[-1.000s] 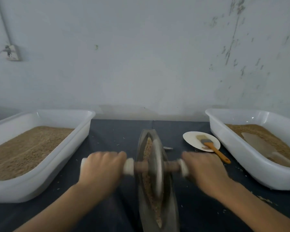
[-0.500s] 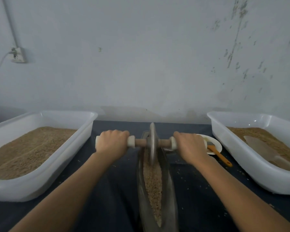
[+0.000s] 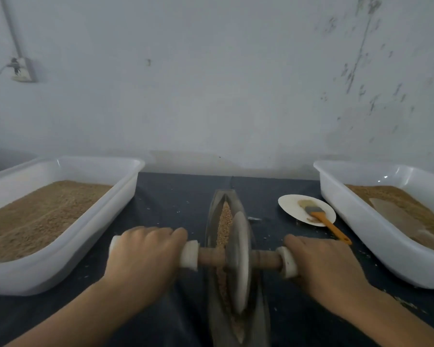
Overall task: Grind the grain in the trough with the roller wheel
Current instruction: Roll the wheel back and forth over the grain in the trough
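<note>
Fingers (image 3: pixel 158 234) of both hands wrapped round axle grips, roller wheel (image 3: pixel 239 261) upright mid-trough (image 3: pixel 212 221) on grain (image 3: pixel 224 221); likely heavy, stiff, best held at both ends.

My left hand (image 3: pixel 142 259) and right hand (image 3: pixel 323 269) hide the roller's grips; the wheel (image 3: pixel 241 261) is blurred; the frame's bottom edge crops the trough (image 3: pixel 212 321).

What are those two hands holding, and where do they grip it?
The grey disc-shaped roller wheel: the left hand and right hand each grip a white-capped end of its wooden axle, either side of the disc.
</note>
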Available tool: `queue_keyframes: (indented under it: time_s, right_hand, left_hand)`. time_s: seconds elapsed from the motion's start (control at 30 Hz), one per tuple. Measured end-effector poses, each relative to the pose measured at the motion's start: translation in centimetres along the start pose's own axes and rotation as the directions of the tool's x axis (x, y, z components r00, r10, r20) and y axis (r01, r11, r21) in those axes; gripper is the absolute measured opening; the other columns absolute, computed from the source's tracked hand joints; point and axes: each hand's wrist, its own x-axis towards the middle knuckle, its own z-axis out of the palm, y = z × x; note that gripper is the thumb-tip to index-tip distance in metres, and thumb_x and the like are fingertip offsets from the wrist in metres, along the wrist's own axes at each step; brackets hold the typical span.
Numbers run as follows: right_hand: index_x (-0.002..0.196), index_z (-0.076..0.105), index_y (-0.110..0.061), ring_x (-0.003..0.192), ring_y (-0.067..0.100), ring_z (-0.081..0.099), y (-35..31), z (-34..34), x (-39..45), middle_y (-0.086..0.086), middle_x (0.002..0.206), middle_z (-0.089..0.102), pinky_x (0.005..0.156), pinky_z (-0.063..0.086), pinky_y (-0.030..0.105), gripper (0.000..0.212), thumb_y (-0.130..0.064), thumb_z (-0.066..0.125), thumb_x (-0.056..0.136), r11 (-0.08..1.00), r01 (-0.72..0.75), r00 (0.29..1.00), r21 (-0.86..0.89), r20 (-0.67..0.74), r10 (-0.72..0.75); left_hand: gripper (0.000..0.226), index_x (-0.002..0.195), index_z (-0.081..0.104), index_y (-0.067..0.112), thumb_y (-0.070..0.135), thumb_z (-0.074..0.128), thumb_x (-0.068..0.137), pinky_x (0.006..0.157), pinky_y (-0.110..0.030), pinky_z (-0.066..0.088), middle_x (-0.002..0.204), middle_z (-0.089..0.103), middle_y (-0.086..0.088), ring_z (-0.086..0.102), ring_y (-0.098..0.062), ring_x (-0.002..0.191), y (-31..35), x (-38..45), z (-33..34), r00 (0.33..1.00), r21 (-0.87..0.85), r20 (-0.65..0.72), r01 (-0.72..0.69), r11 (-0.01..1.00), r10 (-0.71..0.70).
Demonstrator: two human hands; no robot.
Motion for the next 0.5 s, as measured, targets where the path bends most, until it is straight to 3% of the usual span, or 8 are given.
queue_keyframes:
  time_s: [0.1, 0.17, 0.3, 0.37, 0.43, 0.5]
  right_hand:
    - [0.082, 0.044, -0.031, 0.052, 0.012, 0.050, 1.0, 2.9, 4.8, -0.008, 0.067, 0.058, 0.045, 0.030, 0.025, 0.037, -0.037, 0.078, 0.067, 0.993, -0.075, 0.997, -0.090, -0.012, 0.075]
    - [0.087, 0.045, -0.029, 0.057, 0.014, 0.050, 1.6, 3.9, 8.3, -0.006, 0.074, 0.062, 0.047, 0.027, 0.026, 0.029, -0.034, 0.071, 0.077, 0.981, -0.156, 0.987, -0.114, -0.051, 0.151]
    - [0.094, 0.047, -0.026, 0.071, 0.018, 0.062, 1.5, 4.0, 10.4, -0.004, 0.086, 0.066, 0.058, 0.045, 0.031, 0.022, -0.034, 0.065, 0.084, 0.974, -0.218, 0.976, -0.069, -0.013, 0.217]
    - [0.094, 0.046, -0.029, 0.073, 0.016, 0.061, 1.2, 3.1, 8.1, -0.005, 0.087, 0.064, 0.061, 0.048, 0.031, 0.020, -0.036, 0.062, 0.085, 0.979, -0.202, 0.977, -0.013, 0.060, 0.203]
    - [0.088, 0.043, -0.034, 0.070, 0.012, 0.059, 0.7, 1.8, 4.3, -0.007, 0.081, 0.061, 0.061, 0.049, 0.031, 0.026, -0.038, 0.067, 0.079, 0.989, -0.145, 0.983, -0.007, 0.117, 0.145]
    - [0.078, 0.043, -0.035, 0.055, 0.009, 0.052, 0.0, -0.3, 0.5, -0.009, 0.065, 0.054, 0.048, 0.044, 0.029, 0.043, -0.038, 0.081, 0.057, 0.998, -0.056, 0.998, -0.011, 0.040, 0.056]
  left_hand:
    - [0.031, 0.076, 0.038, 0.031, 0.043, 0.067, 0.077, 0.053, -0.028, 0.026, 0.072, 0.059, 0.009, 0.058, -0.015, 0.062, -1.1, 5.2, 3.8, 0.991, 0.091, -0.014, 0.137, 0.986, -0.137]
    - [0.022, 0.077, 0.040, 0.031, 0.042, 0.057, 0.084, 0.054, -0.029, 0.026, 0.072, 0.056, 0.010, 0.049, -0.015, 0.059, -2.2, 8.5, 5.1, 0.978, 0.072, -0.025, 0.206, 0.976, -0.205]
    - [0.017, 0.080, 0.042, 0.031, 0.040, 0.056, 0.086, 0.055, -0.029, 0.029, 0.074, 0.054, 0.010, 0.043, -0.014, 0.060, -2.3, 10.3, 5.0, 0.969, 0.029, -0.003, 0.246, 0.969, -0.246]
    - [0.022, 0.079, 0.041, 0.031, 0.040, 0.060, 0.084, 0.057, -0.028, 0.030, 0.077, 0.060, 0.010, 0.048, -0.014, 0.062, -1.3, 7.8, 3.9, 0.974, 0.032, -0.005, 0.227, 0.973, -0.227]
    - [0.036, 0.071, 0.042, 0.030, 0.037, 0.077, 0.066, 0.052, -0.026, 0.026, 0.066, 0.058, 0.009, 0.054, -0.013, 0.054, 0.0, 3.8, 2.2, 0.988, 0.023, -0.052, 0.150, 0.988, -0.148]
    - [0.048, 0.061, 0.042, 0.027, 0.027, 0.087, 0.044, 0.049, -0.024, 0.019, 0.052, 0.048, 0.009, 0.049, -0.016, 0.042, 0.7, 0.4, 0.4, 0.985, -0.058, -0.168, 0.035, 0.998, -0.045]
